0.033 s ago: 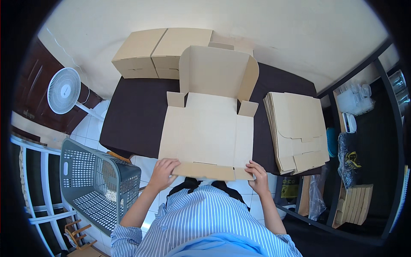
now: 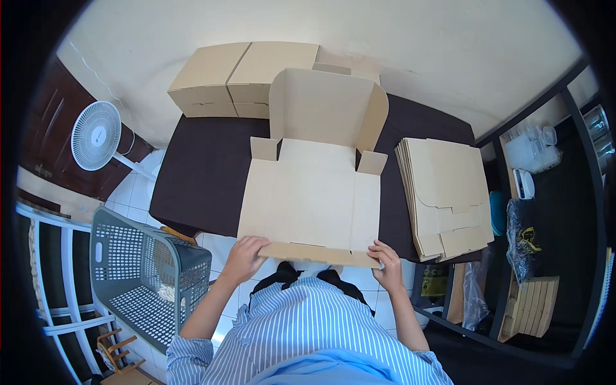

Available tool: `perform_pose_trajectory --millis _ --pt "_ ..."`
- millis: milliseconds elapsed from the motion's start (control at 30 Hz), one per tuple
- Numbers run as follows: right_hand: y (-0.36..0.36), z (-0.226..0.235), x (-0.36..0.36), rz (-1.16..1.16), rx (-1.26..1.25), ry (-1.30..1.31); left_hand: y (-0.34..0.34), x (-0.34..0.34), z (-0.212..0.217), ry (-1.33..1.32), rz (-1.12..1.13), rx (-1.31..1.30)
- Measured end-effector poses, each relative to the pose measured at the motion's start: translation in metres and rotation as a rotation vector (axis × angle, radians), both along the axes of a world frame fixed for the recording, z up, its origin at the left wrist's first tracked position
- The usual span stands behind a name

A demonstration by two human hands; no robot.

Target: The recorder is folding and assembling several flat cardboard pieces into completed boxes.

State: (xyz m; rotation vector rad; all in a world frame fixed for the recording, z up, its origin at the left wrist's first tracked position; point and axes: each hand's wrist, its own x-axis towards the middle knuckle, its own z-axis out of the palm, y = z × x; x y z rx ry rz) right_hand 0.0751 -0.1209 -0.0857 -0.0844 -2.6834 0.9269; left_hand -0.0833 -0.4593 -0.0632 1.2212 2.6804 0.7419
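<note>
- Head view: a flat, unfolded cardboard box (image 2: 308, 192) lies on the dark table (image 2: 199, 173), its far panel standing upright with rounded corners; two closed tan boxes (image 2: 240, 77) sit side by side at the table's far edge against the wall; a stack of flat cardboard blanks (image 2: 446, 192) lies just beside it on the right.
- The left hand (image 2: 246, 256) curls over the near flap's left corner, fingers gripping the edge; the right hand (image 2: 387, 264) pinches the flap's right corner; both forearms come up from a striped shirt.
- A grey perforated basket (image 2: 138, 269) stands low left, its contents hard to make out; a white fan (image 2: 96, 136) stands beyond it.
</note>
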Motion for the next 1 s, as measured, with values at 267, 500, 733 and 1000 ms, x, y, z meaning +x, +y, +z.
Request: perform_pose_trajectory --millis 267,500,733,1000 --pt "-0.003 0.002 -0.005 -0.026 -0.115 0.046 0.025 -0.028 0.005 -0.379 0.281 -0.028" --pt "-0.007 0.012 -0.011 -0.032 -0.129 0.062 0.014 -0.033 0.000 -0.281 0.029 0.276" --pt "-0.006 0.004 -0.007 -0.070 -0.244 0.045 0.016 -0.027 0.024 -0.556 -0.096 -0.074" --pt "-0.003 -0.011 -0.006 -0.175 -0.464 0.011 0.016 -0.037 0.013 -0.781 -0.169 -0.220"
